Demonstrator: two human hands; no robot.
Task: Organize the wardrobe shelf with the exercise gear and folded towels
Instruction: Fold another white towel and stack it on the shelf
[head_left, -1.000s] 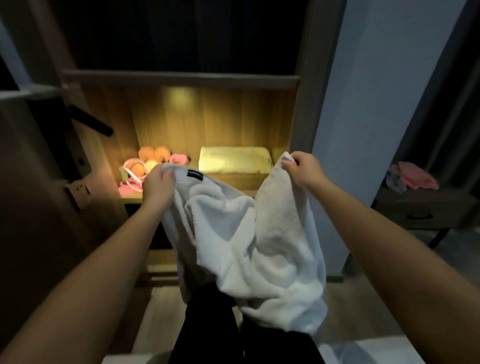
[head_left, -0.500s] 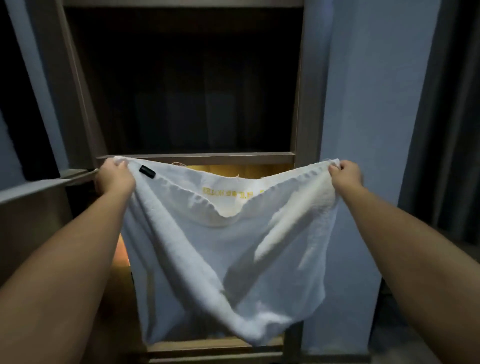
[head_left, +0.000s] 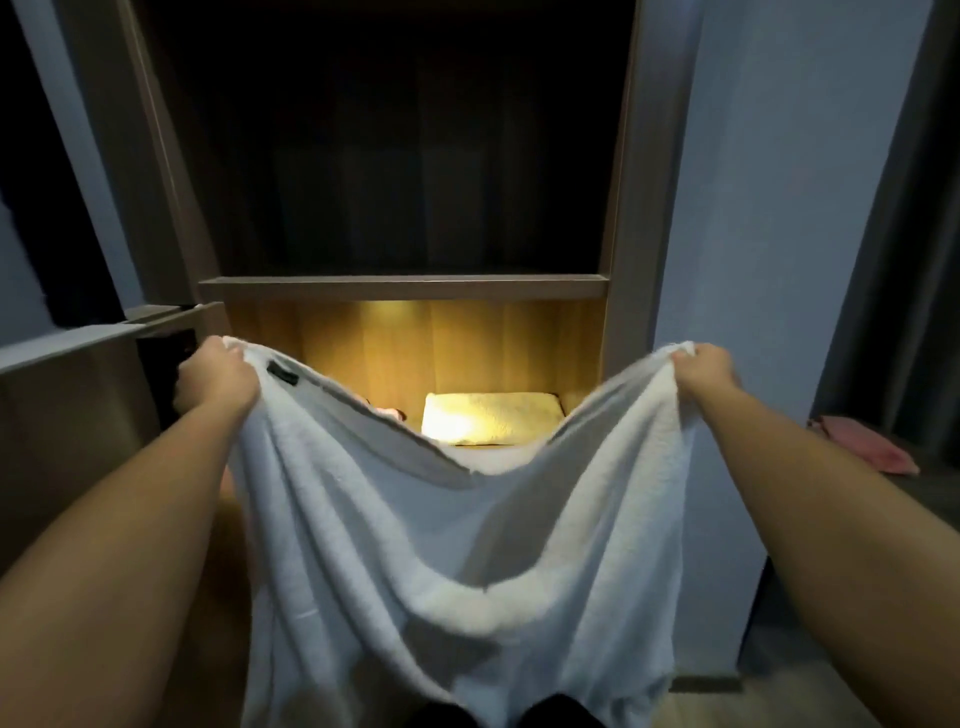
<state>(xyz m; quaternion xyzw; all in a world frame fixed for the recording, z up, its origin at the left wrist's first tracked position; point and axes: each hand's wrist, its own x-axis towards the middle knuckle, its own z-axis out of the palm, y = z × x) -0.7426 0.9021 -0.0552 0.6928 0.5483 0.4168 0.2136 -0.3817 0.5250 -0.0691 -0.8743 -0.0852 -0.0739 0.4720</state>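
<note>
The person is at the folding step. A white towel (head_left: 415, 519) hangs spread out in front of the wardrobe, held up by its two top corners. Its top edge sags in the middle, and the rest drapes down past the bottom of view. The left hand (head_left: 221, 376) has its fingers curled round the left corner, just beside a small black tag (head_left: 282, 373). The right hand (head_left: 701, 369) pinches the right corner in a bunch of cloth. The hands are well apart, at about the same height, in front of the lit shelf (head_left: 395, 348). Through the dip in the edge I can see a folded towel (head_left: 491, 423) lying on that shelf toward the right. To its left is a sliver of pink gear (head_left: 387, 413), most of it hidden behind the cloth. Next, I'd judge, the two corners should come together, edges matched, so the towel halves. It would then be folded again to about the size of the one on the shelf. The cloth is limp, so it wants pulling taut first or the fold may come out crooked. A pink cloth (head_left: 867, 444) lies on a low surface off to the right, well apart from all this.
</note>
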